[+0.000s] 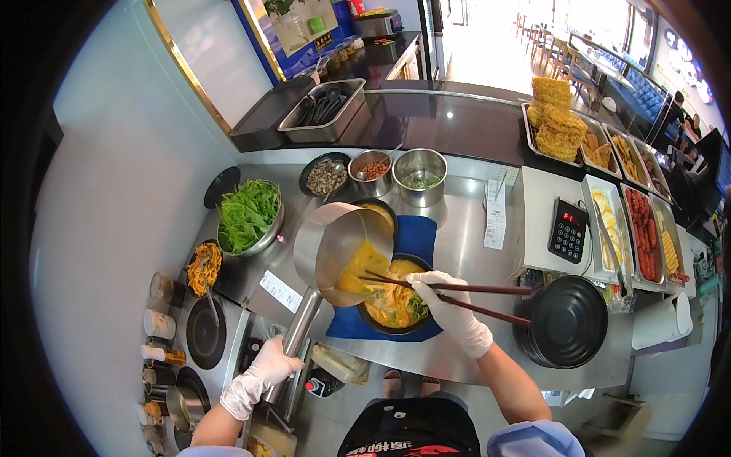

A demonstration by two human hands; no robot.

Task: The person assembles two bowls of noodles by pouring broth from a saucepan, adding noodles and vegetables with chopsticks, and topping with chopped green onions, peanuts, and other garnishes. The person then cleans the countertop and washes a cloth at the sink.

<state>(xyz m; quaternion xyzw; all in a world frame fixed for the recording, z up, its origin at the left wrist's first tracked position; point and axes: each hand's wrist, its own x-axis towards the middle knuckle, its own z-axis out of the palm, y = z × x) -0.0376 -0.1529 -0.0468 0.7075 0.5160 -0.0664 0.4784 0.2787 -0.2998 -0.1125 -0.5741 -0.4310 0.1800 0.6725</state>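
Observation:
My gloved left hand grips the metal handle of a deep steel saucepan. The pan is tilted over a black bowl, and yellow broth lies at its lowered rim. Noodle-like food and green leaves fill that bowl. In my gloved right hand is a pair of dark brown chopsticks, whose tips reach to the pan's rim above the bowl. The bowl rests on a blue cloth. Behind the pan, a second black bowl holds similar broth and is partly hidden.
Leafy greens fill a steel bowl at left, near shredded orange food. Steel pots line the back. Stacked black bowls stand at right, beside a keypad device and trays of sausages. Paper slips lie on the counter.

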